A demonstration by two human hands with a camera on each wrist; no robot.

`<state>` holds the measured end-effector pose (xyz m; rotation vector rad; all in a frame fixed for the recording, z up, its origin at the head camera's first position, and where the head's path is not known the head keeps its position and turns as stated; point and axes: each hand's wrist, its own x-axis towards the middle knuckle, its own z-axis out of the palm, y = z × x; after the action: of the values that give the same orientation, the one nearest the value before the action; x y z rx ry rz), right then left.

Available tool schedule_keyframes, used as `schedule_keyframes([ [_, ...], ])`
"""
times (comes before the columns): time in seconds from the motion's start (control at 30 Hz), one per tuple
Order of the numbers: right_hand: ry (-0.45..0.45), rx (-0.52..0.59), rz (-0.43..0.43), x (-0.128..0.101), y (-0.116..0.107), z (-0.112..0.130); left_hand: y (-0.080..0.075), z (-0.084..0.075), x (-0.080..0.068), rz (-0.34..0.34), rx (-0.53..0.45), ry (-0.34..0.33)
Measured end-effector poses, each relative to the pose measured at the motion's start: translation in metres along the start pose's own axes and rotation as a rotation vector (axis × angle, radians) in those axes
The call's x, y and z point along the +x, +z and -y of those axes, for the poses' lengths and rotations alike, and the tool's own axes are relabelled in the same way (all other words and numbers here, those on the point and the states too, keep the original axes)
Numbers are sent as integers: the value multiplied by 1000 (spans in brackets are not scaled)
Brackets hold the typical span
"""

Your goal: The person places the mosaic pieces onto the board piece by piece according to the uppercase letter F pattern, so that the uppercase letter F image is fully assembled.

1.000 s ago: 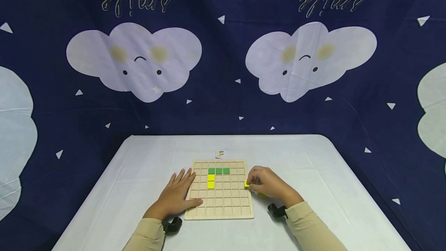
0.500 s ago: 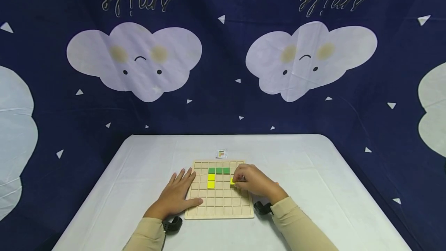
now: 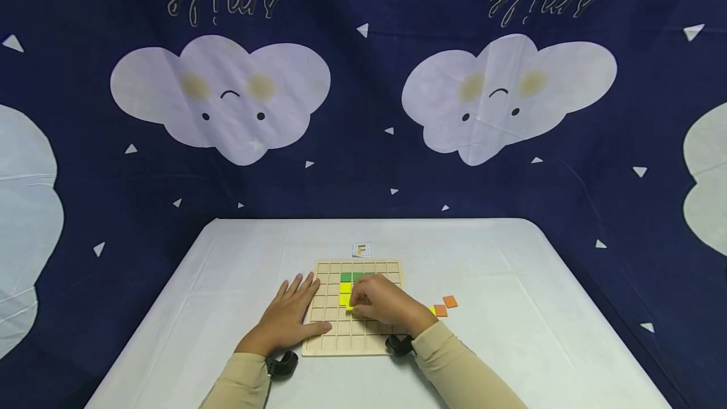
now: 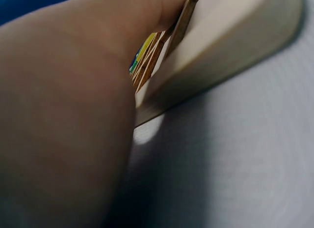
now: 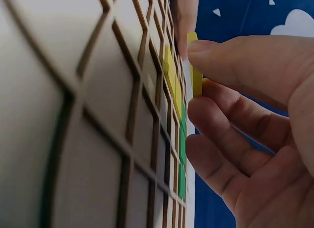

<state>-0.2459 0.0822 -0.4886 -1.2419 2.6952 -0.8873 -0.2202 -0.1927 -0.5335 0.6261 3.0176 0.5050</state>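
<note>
Head view gives us the whole scene: a dark blue cloud-print backdrop [image 3: 363, 112] behind a white tabletop [image 3: 511, 346], and on it a wooden grid board [image 3: 332, 333] with green tiles [image 3: 346, 277] in a row and yellow tiles [image 3: 344, 293] below them. Our left hand [image 3: 286, 320] lies flat at the board's left edge, fingers straight and spread, thumb resting on the wood. Our right hand [image 3: 382, 303] sits over the middle of the board, fingers curled, hiding what it carries. Two orange tiles [image 3: 445, 306] lie on the tabletop just right of the board, and a small pattern card [image 3: 360, 249] lies beyond its far edge.

The right wrist view shows what the head view cannot: thumb and forefinger pinch a yellow tile [image 5: 195, 73] on edge, held close above the grid cells and not yet seated, right by the yellow tiles already laid.

The left wrist view is mostly filled by the hand itself [image 4: 64, 125]; we see only the board's thick side edge [image 4: 221, 56] lying on the cloth, with a sliver of coloured tiles behind.
</note>
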Motion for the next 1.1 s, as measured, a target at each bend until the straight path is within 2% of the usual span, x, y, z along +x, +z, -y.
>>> schedule_keyframes([
  [0.47,-31,-116,42,11,17,8,-4,-2,0,-6,-8,20],
  [1.1,10,-166,36,8,20,15,-1,-2,-1,-8,-12,1],
])
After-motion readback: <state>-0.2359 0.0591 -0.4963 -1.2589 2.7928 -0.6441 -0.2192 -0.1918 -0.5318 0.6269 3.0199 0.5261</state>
